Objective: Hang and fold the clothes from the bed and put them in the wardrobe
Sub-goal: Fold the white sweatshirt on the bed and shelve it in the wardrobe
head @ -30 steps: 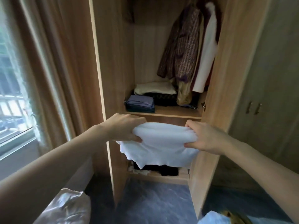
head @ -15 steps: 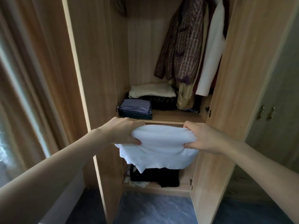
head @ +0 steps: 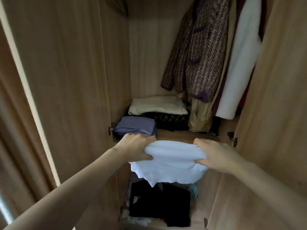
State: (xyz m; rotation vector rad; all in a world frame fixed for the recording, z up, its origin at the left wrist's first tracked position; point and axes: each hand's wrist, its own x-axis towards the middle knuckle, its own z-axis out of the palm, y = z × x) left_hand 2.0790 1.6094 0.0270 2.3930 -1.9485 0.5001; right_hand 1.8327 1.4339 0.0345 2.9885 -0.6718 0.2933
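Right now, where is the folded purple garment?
In the head view, the folded purple garment lies at the shelf's front left corner, just beyond the left hand.

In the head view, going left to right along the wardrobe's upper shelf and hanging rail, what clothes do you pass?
Folded purple garment → folded cream garment on a dark folded pile → hanging brown knit cardigan → hanging white garment.

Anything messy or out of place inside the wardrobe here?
Mostly tidy. The lower compartment looks untidy: pale crumpled items poke out around the black folded pile. The white folded garment, held by both hands, sags unevenly at its bottom edge.
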